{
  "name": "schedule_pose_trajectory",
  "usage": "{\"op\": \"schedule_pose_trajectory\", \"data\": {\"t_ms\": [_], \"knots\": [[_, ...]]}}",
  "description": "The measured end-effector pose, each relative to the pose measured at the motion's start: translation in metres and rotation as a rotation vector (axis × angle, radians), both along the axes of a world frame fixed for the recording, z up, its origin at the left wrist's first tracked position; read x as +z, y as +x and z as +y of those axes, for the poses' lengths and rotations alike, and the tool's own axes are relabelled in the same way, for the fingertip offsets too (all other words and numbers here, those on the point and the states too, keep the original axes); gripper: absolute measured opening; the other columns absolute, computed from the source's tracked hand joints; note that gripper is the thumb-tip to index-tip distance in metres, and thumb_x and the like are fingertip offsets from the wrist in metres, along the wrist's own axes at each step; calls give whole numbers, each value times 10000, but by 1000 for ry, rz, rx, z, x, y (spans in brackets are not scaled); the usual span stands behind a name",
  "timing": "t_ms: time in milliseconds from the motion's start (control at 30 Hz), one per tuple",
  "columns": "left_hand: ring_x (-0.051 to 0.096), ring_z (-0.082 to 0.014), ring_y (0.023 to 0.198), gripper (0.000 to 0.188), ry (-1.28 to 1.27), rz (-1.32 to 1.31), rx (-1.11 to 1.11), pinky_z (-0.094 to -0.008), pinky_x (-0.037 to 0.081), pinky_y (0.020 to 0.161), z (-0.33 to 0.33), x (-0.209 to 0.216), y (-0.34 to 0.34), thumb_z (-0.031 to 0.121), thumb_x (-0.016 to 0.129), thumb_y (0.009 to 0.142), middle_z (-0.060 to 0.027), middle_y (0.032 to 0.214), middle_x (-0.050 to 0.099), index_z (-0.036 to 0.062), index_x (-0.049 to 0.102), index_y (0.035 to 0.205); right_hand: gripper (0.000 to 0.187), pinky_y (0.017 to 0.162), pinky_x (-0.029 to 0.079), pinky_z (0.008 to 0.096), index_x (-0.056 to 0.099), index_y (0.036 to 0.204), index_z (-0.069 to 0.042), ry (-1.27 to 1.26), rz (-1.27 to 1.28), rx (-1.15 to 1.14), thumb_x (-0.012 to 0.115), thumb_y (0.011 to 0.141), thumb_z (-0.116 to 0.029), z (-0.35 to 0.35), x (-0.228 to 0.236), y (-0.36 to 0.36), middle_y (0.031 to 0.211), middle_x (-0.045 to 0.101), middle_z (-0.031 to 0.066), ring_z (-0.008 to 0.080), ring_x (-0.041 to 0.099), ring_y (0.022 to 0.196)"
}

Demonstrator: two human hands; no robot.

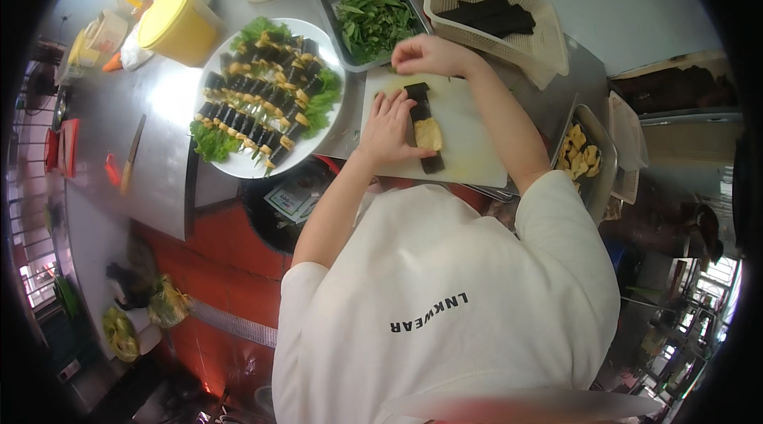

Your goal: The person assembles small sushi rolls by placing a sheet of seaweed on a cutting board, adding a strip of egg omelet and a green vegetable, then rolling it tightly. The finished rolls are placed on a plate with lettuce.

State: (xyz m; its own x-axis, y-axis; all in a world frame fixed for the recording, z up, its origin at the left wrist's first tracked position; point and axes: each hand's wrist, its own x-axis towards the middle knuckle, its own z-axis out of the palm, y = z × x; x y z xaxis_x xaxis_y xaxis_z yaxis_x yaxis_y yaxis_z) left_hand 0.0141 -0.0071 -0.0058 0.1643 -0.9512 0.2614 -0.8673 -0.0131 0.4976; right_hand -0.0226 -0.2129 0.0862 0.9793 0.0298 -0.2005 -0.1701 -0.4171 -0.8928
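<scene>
A dark seaweed strip (433, 163) lies lengthwise on the white cutting board (477, 150) in front of me. A flat yellow piece (428, 135), perhaps fried tofu skin, rests on it. My left hand (386, 128) is open beside the strip, fingers spread, fingertips and thumb at its left edge. Just beyond the strip's far end, my right hand (429, 56) is closed with its fingers curled together; what they hold, if anything, is too small to make out. Close to its fingertips stands a metal tray (327, 0) of green leaves (373, 23).
To the left, a white plate (318, 143) holds rows of black-and-yellow rolls on lettuce. A cream basket (548, 46) with seaweed sheets (493, 17) stands at the far right. Yellow pieces (579, 155) fill a container at right. A knife (133, 152) lies on the left counter, near lidded buckets (176, 27).
</scene>
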Motion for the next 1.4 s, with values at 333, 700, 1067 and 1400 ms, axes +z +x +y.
{"op": "schedule_pose_trajectory", "data": {"t_ms": [333,700,1067,1400], "knots": [[276,-421,1357,596,-70,50,8,-573,103,1113,-7,-3,2,552,676,749,-232,1337,466,111,578,1138,158,782,463,348,668,846,-32,-333,-175,-188,733,717,-97,60,-75,-110,803,630,82,223,567,837],[411,-335,1264,268,-246,43,-57,-537,250,1044,1,-1,-6,86,733,616,-55,1246,554,199,731,859,173,769,453,358,631,828,-54,-288,-385,-428,747,715,-115,72,-98,-131,858,550,63,235,535,900],[380,-360,1293,192,-104,89,-132,-590,164,1087,6,13,-2,225,667,652,-88,1326,521,161,756,810,134,754,437,333,662,861,-91,-535,-377,-188,706,736,-116,88,-68,-181,837,544,35,206,552,824],[402,-350,1270,235,-179,44,-68,-592,180,1061,6,10,-10,339,735,700,-87,1295,541,113,750,762,97,771,450,363,574,873,-30,-381,-405,-590,638,803,-50,93,-86,-144,909,555,81,250,556,842]]}}
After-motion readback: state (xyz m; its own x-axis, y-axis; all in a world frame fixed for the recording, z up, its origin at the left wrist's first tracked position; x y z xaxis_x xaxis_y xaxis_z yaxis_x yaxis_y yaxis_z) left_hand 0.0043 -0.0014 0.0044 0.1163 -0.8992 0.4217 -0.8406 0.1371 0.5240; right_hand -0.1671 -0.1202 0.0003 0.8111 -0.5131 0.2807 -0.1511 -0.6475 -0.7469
